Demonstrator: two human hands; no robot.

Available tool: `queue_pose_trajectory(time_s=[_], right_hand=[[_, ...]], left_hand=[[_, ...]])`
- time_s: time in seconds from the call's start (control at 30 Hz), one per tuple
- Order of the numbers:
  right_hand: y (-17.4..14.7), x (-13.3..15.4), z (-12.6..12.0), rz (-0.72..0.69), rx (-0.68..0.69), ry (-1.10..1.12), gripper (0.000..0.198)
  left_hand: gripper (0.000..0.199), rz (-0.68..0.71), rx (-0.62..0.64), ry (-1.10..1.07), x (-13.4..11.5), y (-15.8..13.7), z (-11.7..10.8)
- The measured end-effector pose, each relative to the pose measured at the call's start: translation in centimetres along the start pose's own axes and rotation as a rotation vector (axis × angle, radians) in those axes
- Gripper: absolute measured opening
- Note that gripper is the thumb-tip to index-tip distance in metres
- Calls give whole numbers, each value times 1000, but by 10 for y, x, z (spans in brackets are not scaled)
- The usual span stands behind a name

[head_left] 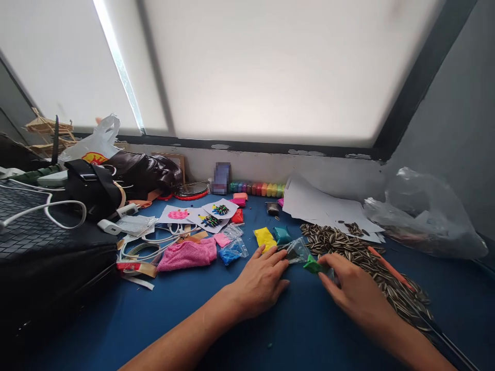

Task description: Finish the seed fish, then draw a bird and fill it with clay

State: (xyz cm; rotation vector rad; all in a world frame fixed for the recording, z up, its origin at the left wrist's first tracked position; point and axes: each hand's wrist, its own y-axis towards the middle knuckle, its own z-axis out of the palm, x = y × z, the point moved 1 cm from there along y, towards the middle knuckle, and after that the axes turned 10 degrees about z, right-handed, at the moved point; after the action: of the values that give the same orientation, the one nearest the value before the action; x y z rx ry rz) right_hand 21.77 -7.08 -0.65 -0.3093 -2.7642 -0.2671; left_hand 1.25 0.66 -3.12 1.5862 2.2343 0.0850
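Observation:
My right hand pinches a small packet of green clay between thumb and fingers, just above the blue table. My left hand lies palm down with its fingers stretched out, the tips by a clear plastic bag. Whether those fingertips press on the bag I cannot tell. Just beyond them are a yellow clay packet and a teal clay packet. A heap of striped sunflower seeds spreads beside and behind my right hand.
White paper sheets and a plastic bag lie at the back right. Hedgehog pictures, a pink cloth, blue clay and white cables are to the left. A black bag fills the left edge.

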Motion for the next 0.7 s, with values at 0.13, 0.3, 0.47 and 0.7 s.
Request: queue_pose_trajectory(time_s=[0.13,0.3,0.47,0.7], right_hand=[[14,10,-8,38,-5,75,20],[31,21,4,80,67,160,10],[29,24,8,94,104,319,13],[18,28,-2,90,168,594,26]], left_hand=[[25,30,-53,-67,1,0,-1],[16,12,-114,-133,1,4,-1],[12,-88,-257,-272,1,4,-2],[49,-342,-416,-1041,2,8,-4]])
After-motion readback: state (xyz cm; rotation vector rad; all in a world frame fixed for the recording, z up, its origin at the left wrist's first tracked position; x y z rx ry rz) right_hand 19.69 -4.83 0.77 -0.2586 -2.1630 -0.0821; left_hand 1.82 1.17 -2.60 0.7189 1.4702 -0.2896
